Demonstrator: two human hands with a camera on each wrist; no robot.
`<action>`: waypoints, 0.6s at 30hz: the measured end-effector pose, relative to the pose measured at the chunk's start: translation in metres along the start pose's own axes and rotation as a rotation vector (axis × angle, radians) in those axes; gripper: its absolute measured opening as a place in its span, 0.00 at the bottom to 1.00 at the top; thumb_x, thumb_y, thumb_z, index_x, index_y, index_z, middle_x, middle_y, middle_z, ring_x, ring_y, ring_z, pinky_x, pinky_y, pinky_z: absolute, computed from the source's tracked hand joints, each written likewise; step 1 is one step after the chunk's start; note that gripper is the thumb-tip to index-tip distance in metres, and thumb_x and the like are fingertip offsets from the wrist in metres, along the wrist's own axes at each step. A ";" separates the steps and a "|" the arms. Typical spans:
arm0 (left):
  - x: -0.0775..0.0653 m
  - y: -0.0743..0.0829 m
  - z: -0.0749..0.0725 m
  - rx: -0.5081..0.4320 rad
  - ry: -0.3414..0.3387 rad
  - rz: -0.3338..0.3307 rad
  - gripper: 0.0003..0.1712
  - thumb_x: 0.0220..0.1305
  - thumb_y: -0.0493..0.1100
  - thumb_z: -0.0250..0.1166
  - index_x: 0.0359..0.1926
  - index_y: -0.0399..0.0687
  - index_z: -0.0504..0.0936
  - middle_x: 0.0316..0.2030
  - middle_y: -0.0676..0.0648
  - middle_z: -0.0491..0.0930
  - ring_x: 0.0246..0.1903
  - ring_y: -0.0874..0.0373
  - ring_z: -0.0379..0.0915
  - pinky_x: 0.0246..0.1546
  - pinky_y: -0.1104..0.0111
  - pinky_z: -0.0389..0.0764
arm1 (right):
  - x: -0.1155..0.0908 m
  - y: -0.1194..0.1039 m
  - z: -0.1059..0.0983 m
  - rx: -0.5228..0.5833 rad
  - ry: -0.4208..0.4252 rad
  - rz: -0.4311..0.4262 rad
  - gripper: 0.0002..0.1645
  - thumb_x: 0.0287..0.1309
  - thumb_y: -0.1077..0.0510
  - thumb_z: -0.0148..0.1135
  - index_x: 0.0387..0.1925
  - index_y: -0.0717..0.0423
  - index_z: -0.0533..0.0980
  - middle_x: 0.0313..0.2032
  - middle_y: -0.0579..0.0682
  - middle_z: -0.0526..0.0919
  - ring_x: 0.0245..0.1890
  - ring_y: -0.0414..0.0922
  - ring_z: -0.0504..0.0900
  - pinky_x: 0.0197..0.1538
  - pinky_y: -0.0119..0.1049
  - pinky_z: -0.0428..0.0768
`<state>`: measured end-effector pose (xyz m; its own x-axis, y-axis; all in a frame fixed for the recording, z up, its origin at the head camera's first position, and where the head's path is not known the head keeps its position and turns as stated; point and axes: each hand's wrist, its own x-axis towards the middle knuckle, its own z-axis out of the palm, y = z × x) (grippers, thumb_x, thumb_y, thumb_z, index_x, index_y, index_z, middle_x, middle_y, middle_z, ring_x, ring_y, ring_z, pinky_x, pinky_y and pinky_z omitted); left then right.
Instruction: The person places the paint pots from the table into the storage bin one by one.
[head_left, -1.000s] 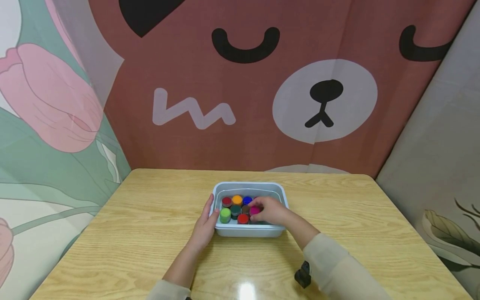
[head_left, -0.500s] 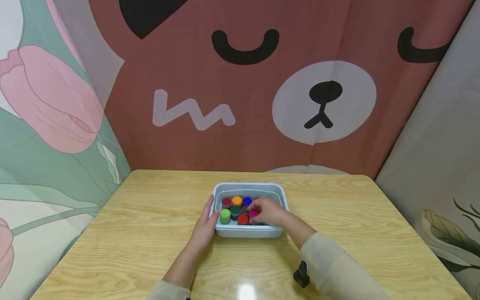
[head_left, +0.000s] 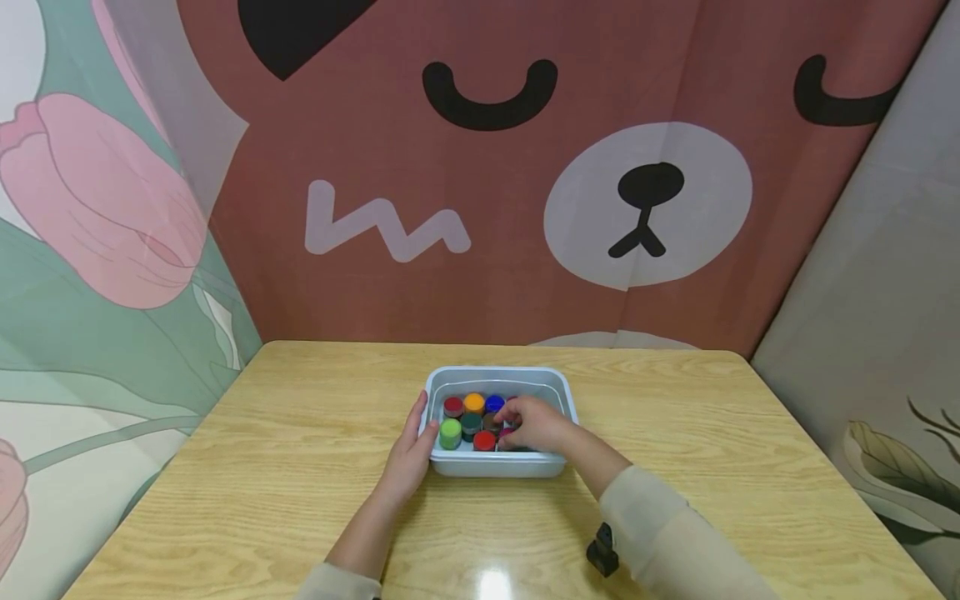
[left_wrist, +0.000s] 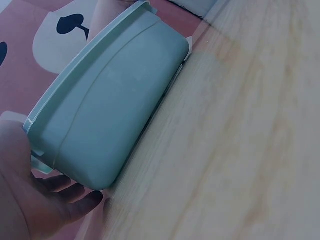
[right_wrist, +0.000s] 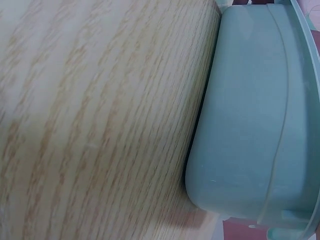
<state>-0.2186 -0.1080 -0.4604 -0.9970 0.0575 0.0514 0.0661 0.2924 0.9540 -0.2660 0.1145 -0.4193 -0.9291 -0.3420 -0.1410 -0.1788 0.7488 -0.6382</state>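
A pale blue plastic box (head_left: 498,467) stands on the table, holding several small round pots with coloured lids. At its left end my left hand (head_left: 408,457) grips the wall, thumb at the rim and fingers along the outside. Inside the box, near its front right, my right hand (head_left: 542,425) pinches a magenta-lidded pot (head_left: 506,433), which the fingers largely cover. Left of that pot are a red-lidded pot (head_left: 484,441), a dark green one (head_left: 471,423) and a light green one (head_left: 450,433). The right wrist view shows the box's outer wall (right_wrist: 240,115), without the hand.
Further back in the box sit a dark red pot (head_left: 453,407), an orange pot (head_left: 474,403) and a blue pot (head_left: 494,403). Wood-grained table (head_left: 300,433) surrounds the box. Behind it hangs a printed cloth (head_left: 375,292). A black device (head_left: 602,550) is at the right wrist.
The magenta-lidded pot in my right hand has moved down and toward the box's front wall. The left hand keeps its place on the box.
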 end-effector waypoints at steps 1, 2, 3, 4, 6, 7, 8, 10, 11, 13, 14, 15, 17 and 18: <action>0.000 0.000 0.000 0.000 0.000 -0.003 0.33 0.77 0.47 0.46 0.78 0.55 0.49 0.77 0.40 0.49 0.75 0.37 0.44 0.73 0.39 0.48 | 0.000 0.000 0.000 0.006 -0.001 0.004 0.17 0.48 0.58 0.76 0.42 0.53 0.82 0.41 0.46 0.85 0.46 0.45 0.81 0.56 0.45 0.80; 0.000 0.000 0.000 0.000 0.001 -0.006 0.33 0.77 0.48 0.46 0.78 0.55 0.48 0.77 0.40 0.49 0.75 0.37 0.44 0.73 0.39 0.48 | 0.000 0.000 0.000 0.015 -0.001 0.010 0.17 0.48 0.58 0.76 0.42 0.52 0.82 0.41 0.45 0.85 0.47 0.45 0.81 0.57 0.45 0.80; 0.000 -0.001 0.000 -0.001 0.002 -0.011 0.33 0.77 0.48 0.46 0.78 0.56 0.48 0.77 0.41 0.49 0.75 0.37 0.44 0.73 0.39 0.48 | 0.000 0.000 0.000 0.018 -0.002 0.012 0.18 0.48 0.57 0.76 0.42 0.52 0.82 0.42 0.45 0.85 0.47 0.45 0.81 0.57 0.46 0.80; 0.001 -0.001 0.000 -0.001 0.002 -0.017 0.33 0.77 0.48 0.46 0.78 0.57 0.48 0.77 0.41 0.49 0.75 0.37 0.44 0.73 0.39 0.48 | 0.000 0.000 0.000 0.021 -0.003 0.012 0.18 0.48 0.57 0.76 0.43 0.52 0.82 0.42 0.45 0.84 0.47 0.45 0.81 0.57 0.46 0.80; 0.001 -0.003 0.001 -0.003 0.002 -0.026 0.33 0.77 0.48 0.45 0.78 0.57 0.48 0.77 0.41 0.49 0.75 0.38 0.44 0.73 0.39 0.48 | 0.001 0.001 0.001 0.026 -0.002 0.010 0.18 0.48 0.57 0.76 0.43 0.52 0.82 0.42 0.46 0.84 0.46 0.44 0.80 0.56 0.46 0.80; 0.001 -0.003 0.001 -0.005 0.001 -0.031 0.33 0.77 0.48 0.45 0.78 0.58 0.48 0.77 0.42 0.49 0.76 0.38 0.44 0.73 0.39 0.47 | 0.001 0.002 0.001 0.027 0.000 0.007 0.18 0.48 0.57 0.76 0.43 0.52 0.82 0.42 0.46 0.84 0.46 0.44 0.80 0.56 0.45 0.80; 0.002 -0.003 0.001 -0.004 -0.001 -0.031 0.33 0.77 0.49 0.45 0.78 0.58 0.48 0.77 0.42 0.49 0.76 0.38 0.44 0.73 0.38 0.47 | 0.000 0.002 0.000 0.030 0.003 0.002 0.18 0.49 0.57 0.76 0.43 0.52 0.82 0.42 0.46 0.84 0.45 0.44 0.80 0.55 0.45 0.80; 0.002 -0.003 0.001 -0.006 -0.005 -0.035 0.33 0.77 0.49 0.45 0.78 0.58 0.48 0.77 0.42 0.48 0.76 0.38 0.43 0.73 0.38 0.47 | -0.001 0.002 -0.001 0.049 0.010 -0.008 0.18 0.50 0.58 0.74 0.45 0.53 0.82 0.42 0.47 0.83 0.44 0.43 0.79 0.53 0.43 0.80; 0.002 -0.003 0.001 -0.005 -0.008 -0.035 0.33 0.77 0.49 0.45 0.78 0.58 0.48 0.77 0.42 0.48 0.76 0.38 0.43 0.73 0.38 0.47 | -0.001 0.003 -0.001 0.062 0.016 -0.015 0.18 0.52 0.58 0.74 0.46 0.53 0.82 0.43 0.48 0.83 0.43 0.43 0.78 0.52 0.42 0.80; 0.001 -0.002 0.001 -0.005 -0.010 -0.035 0.33 0.77 0.49 0.45 0.78 0.58 0.48 0.78 0.43 0.48 0.76 0.38 0.43 0.73 0.38 0.47 | -0.004 0.003 -0.005 0.085 0.032 -0.040 0.18 0.54 0.57 0.71 0.48 0.55 0.81 0.42 0.49 0.83 0.42 0.43 0.78 0.50 0.41 0.80; 0.001 -0.002 0.001 -0.006 -0.010 -0.034 0.33 0.77 0.49 0.45 0.78 0.58 0.47 0.78 0.43 0.48 0.76 0.38 0.43 0.73 0.38 0.47 | -0.005 0.003 -0.007 0.101 0.043 -0.051 0.18 0.56 0.57 0.70 0.49 0.56 0.81 0.43 0.50 0.83 0.43 0.43 0.78 0.50 0.41 0.80; 0.001 -0.002 0.001 -0.009 -0.008 -0.031 0.34 0.77 0.49 0.46 0.78 0.58 0.46 0.77 0.41 0.48 0.76 0.38 0.44 0.73 0.38 0.48 | -0.007 0.003 -0.010 0.117 0.054 -0.064 0.19 0.57 0.57 0.69 0.50 0.57 0.81 0.43 0.51 0.83 0.43 0.44 0.78 0.49 0.41 0.81; 0.000 -0.002 0.000 -0.023 -0.008 -0.032 0.37 0.76 0.50 0.47 0.79 0.58 0.43 0.76 0.38 0.52 0.74 0.36 0.48 0.72 0.37 0.50 | -0.010 0.003 -0.018 0.139 0.080 -0.074 0.20 0.59 0.55 0.67 0.52 0.57 0.80 0.44 0.50 0.83 0.45 0.45 0.78 0.49 0.41 0.81; 0.000 -0.002 0.000 -0.035 -0.007 -0.033 0.38 0.75 0.51 0.48 0.79 0.58 0.41 0.75 0.36 0.54 0.73 0.35 0.50 0.72 0.38 0.51 | -0.012 0.003 -0.022 0.148 0.099 -0.072 0.20 0.60 0.54 0.66 0.53 0.57 0.79 0.45 0.50 0.83 0.46 0.45 0.78 0.50 0.41 0.81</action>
<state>-0.2188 -0.1086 -0.4623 -0.9983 0.0551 0.0175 0.0312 0.2603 0.9650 -0.2626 0.1334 -0.4035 -0.9440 -0.3292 -0.0205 -0.2035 0.6303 -0.7492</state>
